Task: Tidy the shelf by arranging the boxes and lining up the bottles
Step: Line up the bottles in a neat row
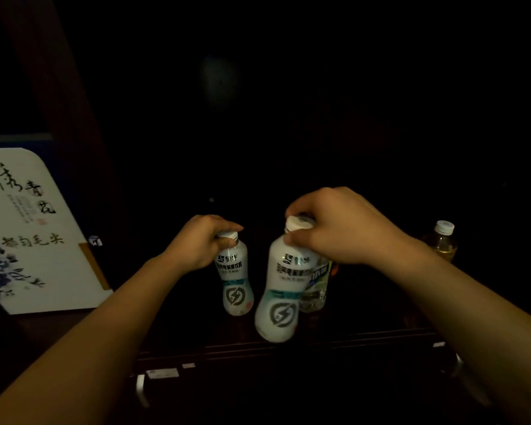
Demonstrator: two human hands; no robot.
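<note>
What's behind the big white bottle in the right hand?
A clear bottle with a green label stands close behind the big white bottle, gripped by the right hand. Its top is hidden.

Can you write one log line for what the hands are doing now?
left hand: grips small white plastic bottle | right hand: grips tilted larger white plastic bottle | dark shelf

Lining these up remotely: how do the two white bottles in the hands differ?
The left white bottle stands upright in the left hand; the right white bottle tilts, base toward the shelf edge, in the right hand. The right one sits nearer the camera and looks larger. Both share white caps, the lightning logo and a top grip.
</note>
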